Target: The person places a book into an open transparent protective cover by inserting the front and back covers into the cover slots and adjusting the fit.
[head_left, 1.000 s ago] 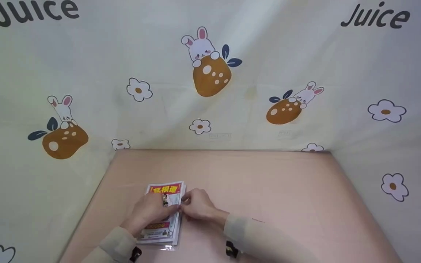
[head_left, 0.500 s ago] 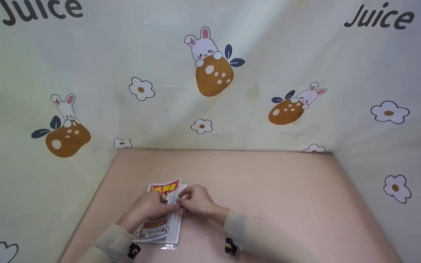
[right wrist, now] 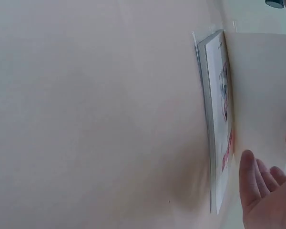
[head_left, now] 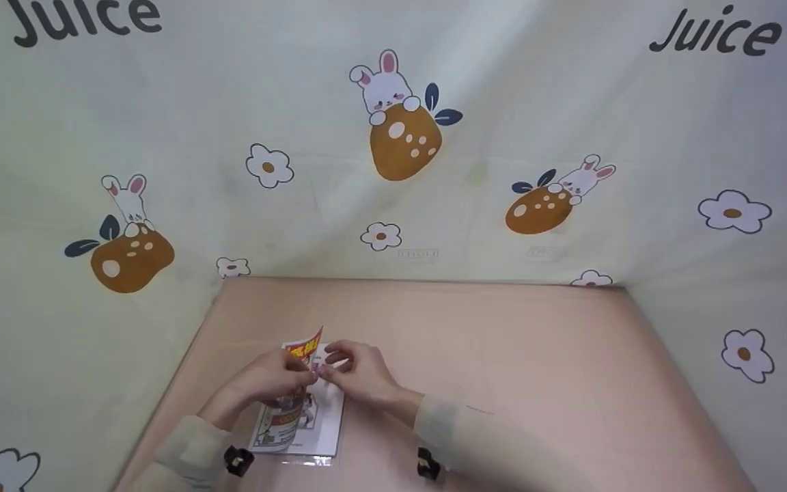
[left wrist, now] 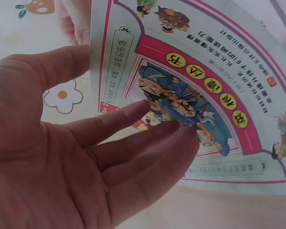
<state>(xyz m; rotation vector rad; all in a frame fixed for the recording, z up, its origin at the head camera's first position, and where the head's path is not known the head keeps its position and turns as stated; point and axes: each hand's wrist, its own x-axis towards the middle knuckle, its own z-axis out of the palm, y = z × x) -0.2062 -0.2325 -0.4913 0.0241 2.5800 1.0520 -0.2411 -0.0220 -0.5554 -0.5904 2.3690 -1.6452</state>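
Note:
A thin paperback book [head_left: 325,420] lies left of the table's middle, a clear plastic strip showing past its near edge. Its colourful front cover [left wrist: 181,102] stands bent up and curls leftward, baring a white page with a small picture. My left hand [head_left: 274,376] holds that cover, thumb behind its edge and fingers against the printed face. The right hand [head_left: 363,376] is just right of the cover's edge, thumb close to the left thumb. In the right wrist view its fingers [right wrist: 250,176] are loosely extended beside the cover's pale inner side.
The pinkish table [head_left: 503,383] stretches right of the book. A pale cloth wall [head_left: 468,219] printed with rabbits, brown fruit and flowers encloses the back and both sides. Both wrists carry small dark devices.
The front cover has gone from lying nearly flat to curling up and left, uncovering the page. The left hand has shifted left with it; the right hand's fingers have loosened from the edge.

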